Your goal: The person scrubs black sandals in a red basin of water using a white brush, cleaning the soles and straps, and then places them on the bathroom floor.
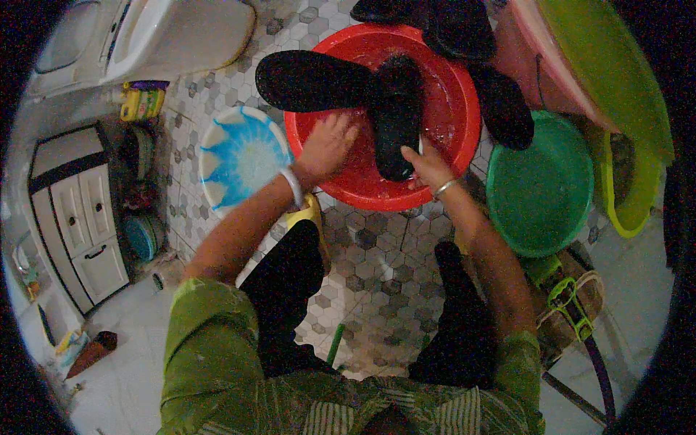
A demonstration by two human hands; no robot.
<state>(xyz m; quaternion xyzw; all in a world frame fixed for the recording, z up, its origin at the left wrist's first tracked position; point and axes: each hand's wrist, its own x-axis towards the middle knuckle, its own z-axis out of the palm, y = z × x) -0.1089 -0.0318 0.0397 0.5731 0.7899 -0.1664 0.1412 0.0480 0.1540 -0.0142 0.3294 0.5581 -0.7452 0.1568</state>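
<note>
Inside a red basin (475, 109) with wet, shiny patches, a black shoe (395, 134) stands roughly lengthwise to me. My right hand (429, 167) grips its near end, thumb on top; a small pale patch shows beside the thumb, too small to name. Another long black shoe (315, 80) lies across the basin's far left rim, its rounded end sticking out. Just below that shoe, my left hand (330, 145) reaches over the left rim, fingers loosely stretched, nothing visible in them. Whether its fingertips touch anything is unclear.
More black shoes (504, 105) lie beyond and right of the basin. A blue-and-white bowl (250, 159) stands left, a green basin (540, 188) right. Farther right are a yellow-green tub (631, 188) and a green-handled tool (569, 304). A white cabinet (87, 217) stands far left.
</note>
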